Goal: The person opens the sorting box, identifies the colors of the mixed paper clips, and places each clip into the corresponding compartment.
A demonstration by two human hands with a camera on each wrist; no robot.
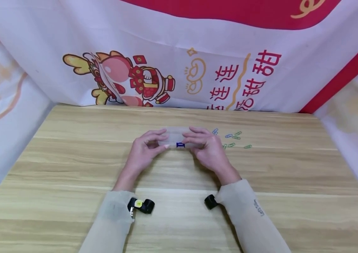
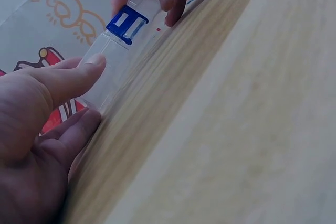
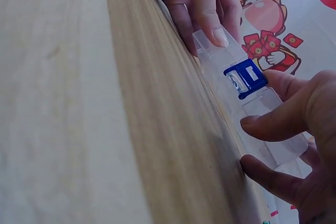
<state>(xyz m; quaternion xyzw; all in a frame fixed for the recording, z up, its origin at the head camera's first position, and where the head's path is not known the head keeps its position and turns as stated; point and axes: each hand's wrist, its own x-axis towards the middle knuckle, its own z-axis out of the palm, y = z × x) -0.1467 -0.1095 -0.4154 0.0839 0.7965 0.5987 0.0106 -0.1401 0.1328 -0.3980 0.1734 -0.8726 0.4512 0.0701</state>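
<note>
A clear plastic box [image 1: 174, 134] with a blue latch [image 1: 180, 144] on its near side is held level near the back of the table. My left hand [image 1: 144, 146] grips the box's left end, thumb in front and fingers behind. At the right end my right hand [image 1: 210, 148] holds it between thumb and fingers. The right wrist view shows the blue latch [image 3: 247, 78] lying flat against the box, with a right fingertip close beside it. In the left wrist view the left thumb presses the front wall of the clear box [image 2: 107, 51]. Its lid looks closed.
Several green and blue paper clips [image 1: 236, 137] lie scattered on the wooden table [image 1: 179, 218], just right of the right hand. A printed white cloth [image 1: 166, 45] hangs along the table's back edge, with more cloth at both sides.
</note>
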